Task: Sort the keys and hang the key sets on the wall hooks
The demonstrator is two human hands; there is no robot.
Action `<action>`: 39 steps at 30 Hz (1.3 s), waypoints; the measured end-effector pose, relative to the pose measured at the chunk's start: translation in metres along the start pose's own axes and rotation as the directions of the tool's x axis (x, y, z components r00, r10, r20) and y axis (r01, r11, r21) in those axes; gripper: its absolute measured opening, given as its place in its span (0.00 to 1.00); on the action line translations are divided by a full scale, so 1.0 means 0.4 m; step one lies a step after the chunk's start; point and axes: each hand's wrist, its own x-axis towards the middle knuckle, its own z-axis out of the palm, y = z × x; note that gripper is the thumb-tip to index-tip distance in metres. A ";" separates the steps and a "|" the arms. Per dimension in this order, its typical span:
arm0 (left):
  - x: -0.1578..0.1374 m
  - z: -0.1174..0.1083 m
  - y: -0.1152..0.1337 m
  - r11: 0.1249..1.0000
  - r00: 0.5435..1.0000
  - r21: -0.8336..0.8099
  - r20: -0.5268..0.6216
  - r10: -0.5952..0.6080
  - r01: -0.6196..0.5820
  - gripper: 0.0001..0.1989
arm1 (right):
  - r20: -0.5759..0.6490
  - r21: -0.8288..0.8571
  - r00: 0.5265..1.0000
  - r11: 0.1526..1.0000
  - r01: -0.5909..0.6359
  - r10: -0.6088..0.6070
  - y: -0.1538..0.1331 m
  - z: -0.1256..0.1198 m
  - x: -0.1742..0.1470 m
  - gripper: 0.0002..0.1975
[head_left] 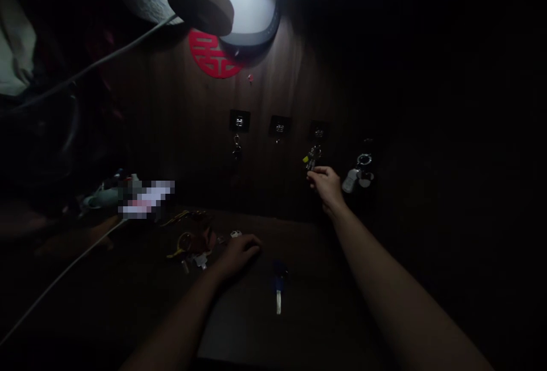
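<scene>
Against the dark wood panel, my right hand (327, 188) is raised with thumb and fingers closed on the lower part of a bunch of keys (314, 156). The bunch has a small yellow-green piece and sits just below a dark square hook plate (319, 131). My left hand (241, 254) lies on the dark tabletop with its fingers loosely apart and nothing visible in them. Just left of it is a cluster of small items with a red-brown pouch-like thing (199, 243). A blue-headed key (278, 292) lies on the table to the right of my left hand.
Keyrings hang left (236, 147) and right (363, 171) of my right hand. Above are a lit lamp (250, 12), a round disc (200, 1) with a cable and a red paper cutout (216, 54). Another person's dim hand (96, 234) is at left, near a pixelated bright object (147, 200).
</scene>
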 end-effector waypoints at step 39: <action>-0.004 -0.070 -0.040 0.765 0.970 0.601 -0.208 -0.128 0.230 0.11 | 0.333 -0.212 0.939 0.964 0.162 -0.085 0.291 0.002 -0.267 0.09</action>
